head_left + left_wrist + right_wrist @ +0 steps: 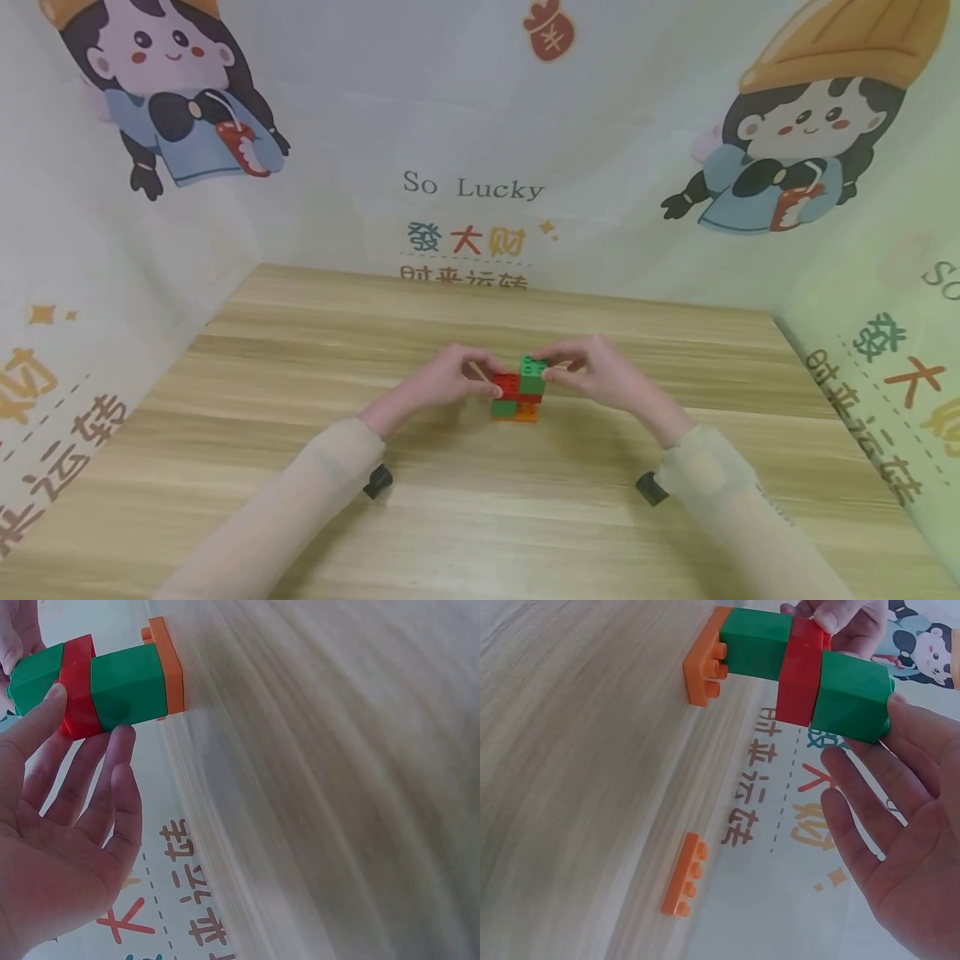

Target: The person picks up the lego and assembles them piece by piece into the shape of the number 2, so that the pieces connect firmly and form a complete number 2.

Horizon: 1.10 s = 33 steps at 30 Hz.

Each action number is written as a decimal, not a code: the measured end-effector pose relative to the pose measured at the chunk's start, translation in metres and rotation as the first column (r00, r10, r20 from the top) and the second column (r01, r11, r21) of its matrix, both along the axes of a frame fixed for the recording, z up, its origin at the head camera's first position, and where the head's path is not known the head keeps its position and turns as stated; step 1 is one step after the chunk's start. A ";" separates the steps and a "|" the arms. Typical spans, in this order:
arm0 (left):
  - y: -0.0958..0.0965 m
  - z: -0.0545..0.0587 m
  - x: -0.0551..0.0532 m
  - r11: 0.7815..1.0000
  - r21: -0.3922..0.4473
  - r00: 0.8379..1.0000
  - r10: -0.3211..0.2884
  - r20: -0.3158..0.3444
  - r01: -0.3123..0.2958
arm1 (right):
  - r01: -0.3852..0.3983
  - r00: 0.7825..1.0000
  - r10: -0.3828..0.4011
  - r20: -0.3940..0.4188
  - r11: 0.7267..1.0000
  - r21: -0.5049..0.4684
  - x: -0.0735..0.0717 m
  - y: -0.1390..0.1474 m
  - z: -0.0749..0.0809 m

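A small stack of toy building bricks stands on the wooden table, mid-scene in the head view. Its orange base brick (705, 667) lies on the tabletop with studs showing on one side. The lower green brick (127, 686) sits on the base's left part, under a red brick (801, 671). On the red brick's right end rests an upper green brick (853, 697). My left hand (450, 377) pinches the red brick's left end, thumb on its near face. With thumb and fingertips, my right hand (600, 375) holds the upper green brick near its studded top.
A separate long orange brick (682, 877) lies on the table (480, 517), farther off in the right wrist view. Behind the table hangs a printed cloth (337, 167), with more cloth along both sides. Black pieces (378, 482) protrude beneath each sleeve.
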<state>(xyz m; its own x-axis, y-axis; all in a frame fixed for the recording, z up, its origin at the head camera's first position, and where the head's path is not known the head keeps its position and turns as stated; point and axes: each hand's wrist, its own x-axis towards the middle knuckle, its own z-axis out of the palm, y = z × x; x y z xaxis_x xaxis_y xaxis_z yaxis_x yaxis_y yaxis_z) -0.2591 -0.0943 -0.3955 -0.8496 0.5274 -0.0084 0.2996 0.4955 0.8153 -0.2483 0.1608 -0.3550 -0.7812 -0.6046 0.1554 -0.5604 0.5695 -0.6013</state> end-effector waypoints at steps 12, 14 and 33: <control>0.000 -0.005 -0.001 1.000 0.008 1.000 0.001 -0.010 -0.001 | 0.053 0.996 -0.058 -0.072 0.996 -0.074 -0.005 0.009 -0.008; 0.000 -0.005 -0.001 1.000 0.013 1.000 0.004 -0.010 -0.004 | 0.080 0.993 -0.087 -0.080 0.993 -0.083 -0.008 0.012 -0.006; -0.002 -0.004 0.001 1.000 0.016 1.000 0.006 -0.016 -0.006 | 0.144 0.977 -0.146 -0.152 0.989 -0.025 -0.033 0.027 0.003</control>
<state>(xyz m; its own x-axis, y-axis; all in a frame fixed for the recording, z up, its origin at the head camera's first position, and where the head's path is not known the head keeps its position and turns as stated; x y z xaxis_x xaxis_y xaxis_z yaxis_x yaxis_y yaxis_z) -0.2582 -0.0960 -0.3991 -0.8525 0.5225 0.0133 0.3095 0.4842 0.8184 -0.2816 0.1880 -0.3517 -0.8266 -0.4837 0.2878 -0.5588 0.6437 -0.5230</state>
